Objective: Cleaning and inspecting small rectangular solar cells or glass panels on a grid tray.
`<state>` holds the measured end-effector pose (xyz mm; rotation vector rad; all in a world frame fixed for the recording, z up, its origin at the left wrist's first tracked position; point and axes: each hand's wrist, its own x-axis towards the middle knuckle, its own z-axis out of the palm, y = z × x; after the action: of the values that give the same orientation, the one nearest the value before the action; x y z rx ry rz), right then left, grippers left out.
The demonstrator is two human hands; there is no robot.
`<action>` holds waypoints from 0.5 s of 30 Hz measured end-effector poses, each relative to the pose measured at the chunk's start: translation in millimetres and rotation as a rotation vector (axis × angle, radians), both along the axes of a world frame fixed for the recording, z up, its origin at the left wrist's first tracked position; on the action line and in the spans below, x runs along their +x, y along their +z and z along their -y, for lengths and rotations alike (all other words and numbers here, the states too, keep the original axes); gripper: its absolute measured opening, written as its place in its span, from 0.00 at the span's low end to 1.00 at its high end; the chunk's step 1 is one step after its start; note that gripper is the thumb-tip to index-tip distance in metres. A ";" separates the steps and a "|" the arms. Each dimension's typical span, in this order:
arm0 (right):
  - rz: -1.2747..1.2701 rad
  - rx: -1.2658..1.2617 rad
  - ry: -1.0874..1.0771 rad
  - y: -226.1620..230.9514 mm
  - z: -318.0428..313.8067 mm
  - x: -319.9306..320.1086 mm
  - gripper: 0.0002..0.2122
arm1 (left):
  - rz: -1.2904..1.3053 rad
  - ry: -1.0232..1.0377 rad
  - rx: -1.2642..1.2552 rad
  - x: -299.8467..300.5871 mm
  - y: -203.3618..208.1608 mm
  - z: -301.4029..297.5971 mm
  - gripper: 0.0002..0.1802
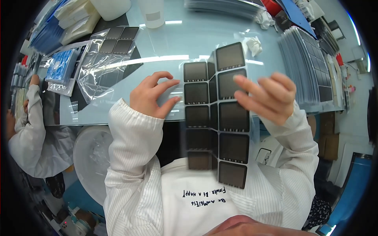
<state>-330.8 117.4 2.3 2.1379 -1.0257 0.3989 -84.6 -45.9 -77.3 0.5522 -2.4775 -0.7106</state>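
Note:
Between my hands is a clear sheet with dark square panels [234, 116] in two columns, a narrow dark strip between them. It reaches across the table's near edge toward my chest. Just off its left side, my left hand [154, 95] is open, fingers curved and apart, with nothing in it. Over the right column, my right hand [269, 97] is slightly blurred. Its thumb and forefinger are spread apart above the panels, and nothing shows between them. Whether its fingertips touch the sheet I cannot tell.
Clear sleeves [104, 69], some with dark squares, lie at the left beside a blue packet [62, 65]. A tall stack of panel sheets [305, 67] stands right. Crumpled tissue [254, 46] lies behind the sheet. A white bin [92, 157] stands below; another person's sleeve [29, 129] is far left.

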 end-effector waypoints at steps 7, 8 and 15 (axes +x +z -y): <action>0.176 0.037 0.164 -9.2 -15.3 13.3 0.14 | -0.087 -0.066 0.187 5.1 -15.5 -6.7 0.14; 0.182 0.034 0.164 -12.3 -17.1 12.5 0.14 | -0.181 -0.106 0.394 4.8 -17.6 -9.1 0.16; 0.340 0.061 0.062 -47.9 -33.8 12.0 0.14 | -0.601 0.051 0.889 -0.6 -10.8 -37.7 0.24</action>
<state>-318.8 151.2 -45.6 2.2067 -1.1717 0.7912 -85.3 -8.3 -88.1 0.5769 -1.5076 -1.6767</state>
